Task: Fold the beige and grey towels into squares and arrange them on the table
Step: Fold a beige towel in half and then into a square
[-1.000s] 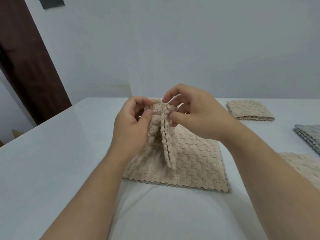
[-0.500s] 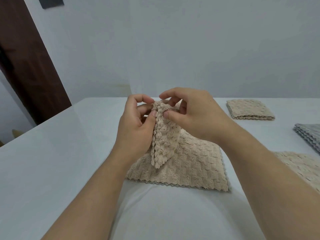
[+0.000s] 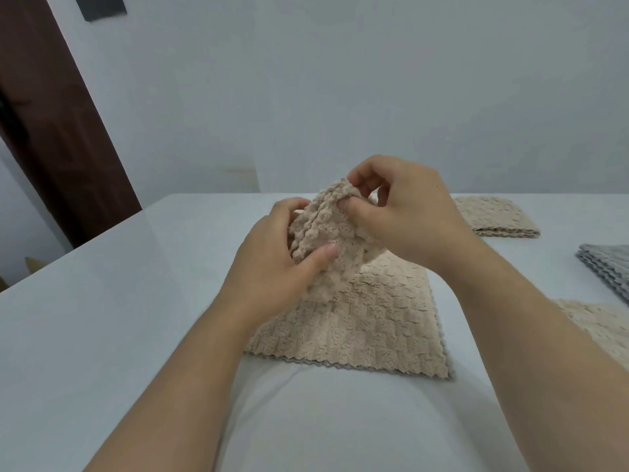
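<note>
A beige towel (image 3: 367, 328) lies on the white table (image 3: 102, 335) in front of me, its far part lifted and bunched between my hands. My left hand (image 3: 272, 267) grips the raised cloth from the left, thumb pressed on its front. My right hand (image 3: 401, 216) pinches the top corner of the same towel between thumb and fingers. A folded beige square (image 3: 493, 218) sits at the far right. A grey folded towel (image 3: 609, 267) lies at the right edge. Another beige towel (image 3: 599, 325) shows under my right forearm.
A pale wall rises just behind the table's far edge. A dark brown door (image 3: 51, 114) stands at the left, beyond the table's left corner. Bare white tabletop spreads to the left of the towel.
The lifted towel corner has moved up and right with my right hand. My left thumb has slid lower on the bunched cloth, and the hanging flap has been gathered in.
</note>
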`<state>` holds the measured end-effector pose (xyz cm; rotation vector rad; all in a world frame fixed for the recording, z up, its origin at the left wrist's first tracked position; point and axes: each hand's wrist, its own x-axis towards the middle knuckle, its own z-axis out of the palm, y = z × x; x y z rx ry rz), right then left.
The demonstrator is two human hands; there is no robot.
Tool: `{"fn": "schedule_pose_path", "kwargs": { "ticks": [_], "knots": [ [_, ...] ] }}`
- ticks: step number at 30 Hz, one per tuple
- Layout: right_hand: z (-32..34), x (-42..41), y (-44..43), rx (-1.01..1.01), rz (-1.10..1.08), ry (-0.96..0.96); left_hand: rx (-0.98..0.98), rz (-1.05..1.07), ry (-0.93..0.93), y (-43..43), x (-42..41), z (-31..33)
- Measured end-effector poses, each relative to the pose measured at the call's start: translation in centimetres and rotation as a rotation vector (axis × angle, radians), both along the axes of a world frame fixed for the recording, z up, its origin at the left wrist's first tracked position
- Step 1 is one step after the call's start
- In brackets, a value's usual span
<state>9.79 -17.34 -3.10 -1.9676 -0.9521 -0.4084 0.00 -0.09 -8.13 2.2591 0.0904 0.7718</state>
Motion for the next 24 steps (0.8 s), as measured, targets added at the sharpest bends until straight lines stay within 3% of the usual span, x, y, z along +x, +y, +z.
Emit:
{"fn": "schedule_pose_path", "kwargs": {
  "ticks": [5,11,18,24],
  "knots": [
    [0.2,0.5,-0.4,0.035,-0.004,0.050,0.179,0.016,0.011,0.3,0.5,-0.3],
    [0.5,0.4,-0.5,0.045,0.000,0.046,0.191,0.014,0.036,0.1,0.4,-0.6],
    [0.4,0.0,-0.3,-0.009,-0.015,0.044,0.157,0.007,-0.060,0.2,0.5,-0.7],
    [0.1,-1.9,1.3,-0.085,0.067,0.005,-0.028,0.032,-0.113,-0.8,0.2,-0.2]
  ]
}}
